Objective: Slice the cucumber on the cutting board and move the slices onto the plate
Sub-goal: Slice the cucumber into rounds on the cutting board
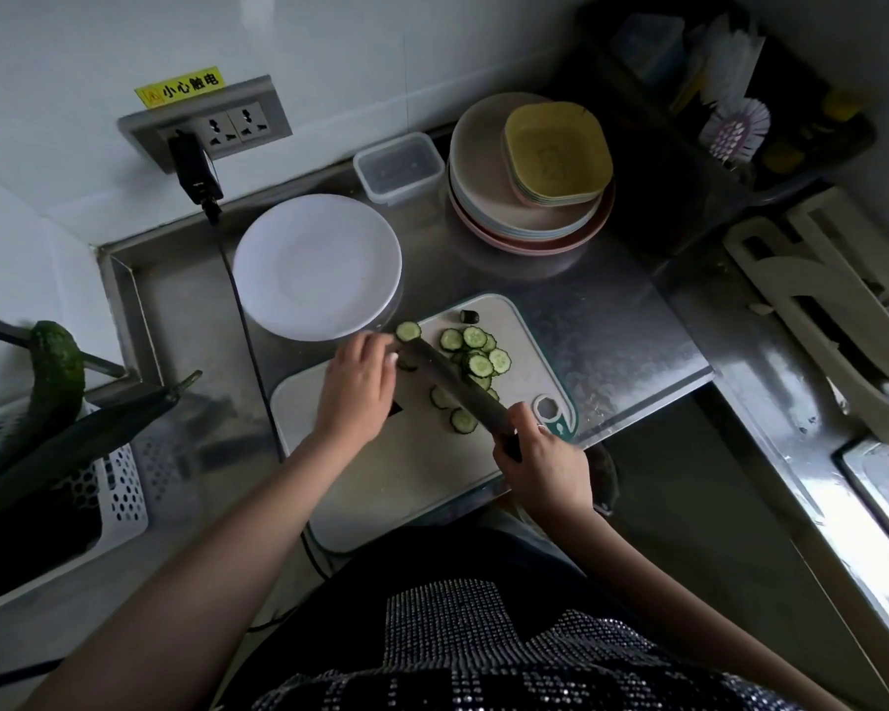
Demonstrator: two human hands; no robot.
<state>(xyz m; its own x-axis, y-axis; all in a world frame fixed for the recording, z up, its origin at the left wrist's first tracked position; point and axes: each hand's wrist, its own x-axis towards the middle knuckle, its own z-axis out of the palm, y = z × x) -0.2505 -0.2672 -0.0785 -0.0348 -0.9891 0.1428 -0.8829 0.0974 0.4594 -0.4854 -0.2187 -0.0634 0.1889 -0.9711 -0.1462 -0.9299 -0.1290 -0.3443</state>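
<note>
Several cucumber slices lie on the white cutting board, and a dark cucumber end piece sits near the board's far edge. My right hand grips the handle of a knife, whose blade points toward the far left. One slice rests at the blade's tip. My left hand is at the blade's tip, its fingertips against that slice. The white plate stands just beyond the board at the left, with nothing on it.
A stack of plates with yellow dishes and a clear plastic box stand at the back. A white basket with a cucumber and dark long vegetables is at the left. A wall socket's cable runs past the plate. A sink edge lies right.
</note>
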